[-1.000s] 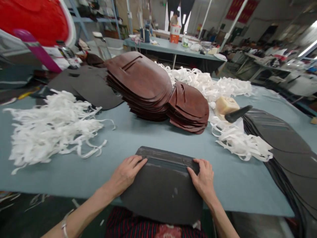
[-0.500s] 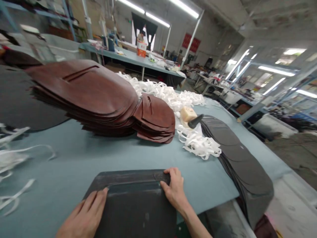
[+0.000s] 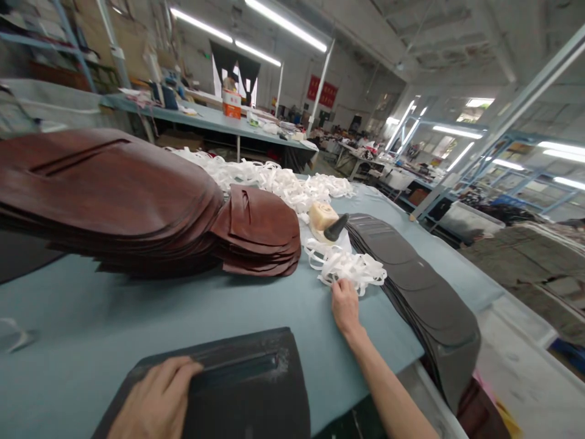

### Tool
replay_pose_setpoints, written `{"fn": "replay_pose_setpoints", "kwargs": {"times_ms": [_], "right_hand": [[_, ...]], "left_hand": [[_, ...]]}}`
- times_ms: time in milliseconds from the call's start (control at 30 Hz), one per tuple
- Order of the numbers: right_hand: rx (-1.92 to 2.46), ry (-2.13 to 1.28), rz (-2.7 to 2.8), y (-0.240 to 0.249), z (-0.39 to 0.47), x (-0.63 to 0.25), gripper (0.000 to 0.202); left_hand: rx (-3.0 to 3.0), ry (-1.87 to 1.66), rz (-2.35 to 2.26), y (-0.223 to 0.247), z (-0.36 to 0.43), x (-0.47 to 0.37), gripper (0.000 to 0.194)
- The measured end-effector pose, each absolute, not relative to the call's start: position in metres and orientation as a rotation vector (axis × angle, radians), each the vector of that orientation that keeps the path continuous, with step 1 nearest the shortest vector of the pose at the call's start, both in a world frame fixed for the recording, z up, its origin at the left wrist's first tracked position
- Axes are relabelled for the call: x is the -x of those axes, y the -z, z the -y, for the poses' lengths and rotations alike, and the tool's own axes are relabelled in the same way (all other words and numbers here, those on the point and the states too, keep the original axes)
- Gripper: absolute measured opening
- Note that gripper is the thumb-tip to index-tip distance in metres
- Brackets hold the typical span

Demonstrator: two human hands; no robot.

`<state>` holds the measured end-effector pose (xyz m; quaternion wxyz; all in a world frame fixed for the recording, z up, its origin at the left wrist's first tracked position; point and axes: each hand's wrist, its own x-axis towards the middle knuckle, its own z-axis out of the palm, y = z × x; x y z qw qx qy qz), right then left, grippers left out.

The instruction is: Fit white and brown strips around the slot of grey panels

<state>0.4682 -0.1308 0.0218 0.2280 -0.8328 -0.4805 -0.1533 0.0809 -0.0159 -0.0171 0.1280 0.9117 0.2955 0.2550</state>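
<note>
A dark panel (image 3: 247,396) with a long slot near its far edge lies at the near edge of the blue-green table (image 3: 183,305). My left hand (image 3: 158,396) rests on the panel's left part, its fingers together and the fingertips at the slot's left end. Away from the panel, my right hand (image 3: 346,305) is at the near side of a small heap of white strips (image 3: 350,265). Its fingers are closed on the strips. Behind that heap stands a cream-coloured block-like container (image 3: 322,216) with a dark cone-shaped tip (image 3: 336,227).
Stacks of brown pieces (image 3: 114,189) fill the left of the table. Overlapping dark panels (image 3: 411,274) lie along the right edge. A long pile of white strips (image 3: 274,183) is at the back. Another table (image 3: 205,119) stands beyond, with a person behind it.
My right hand has left the panel's far right corner and moved forward to the white strips. My left hand remains on the panel. The view has shifted to the right.
</note>
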Motion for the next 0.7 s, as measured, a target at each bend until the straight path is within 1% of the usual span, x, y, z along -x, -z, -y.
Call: {"fn": "replay_pose_setpoints", "kwargs": {"times_ms": [67,133,233,300,400,467,600,700], "right_hand": [[2.268,0.453,1.359,-0.015,0.135,-0.467,0.021],[2.238,0.486,1.370,-0.010,0.139,-0.464,0.019],[2.201,0.565,1.316,-0.009,0.144,-0.467,0.016],[2.183,0.634,1.254,-0.014,0.145,-0.474,0.018],[2.168,0.723,1.197,-0.026,0.141,-0.482,0.023],[2.215,0.745,1.241,-0.032,0.136,-0.484,0.029],[2.438,0.690,1.439,-0.030,0.129,-0.486,0.036],[2.495,0.636,1.533,-0.020,0.127,-0.492,0.038]], "left_hand": [[-2.532,-0.756,-0.730,-0.005,0.024,-0.122,0.023],[-2.433,-0.605,-0.630,-0.023,0.030,-0.167,0.027],[-2.378,-0.506,-0.444,-0.041,0.034,-0.235,0.028],[-2.412,-0.434,-0.397,-0.045,0.033,-0.279,0.028],[-2.480,-0.305,-0.403,-0.043,0.033,-0.342,0.040],[-2.486,-0.276,-0.425,-0.039,0.034,-0.375,0.041],[-2.465,-0.277,-0.499,-0.025,0.033,-0.397,0.024],[-2.442,-0.326,-0.538,-0.016,0.023,-0.379,0.025]]}}
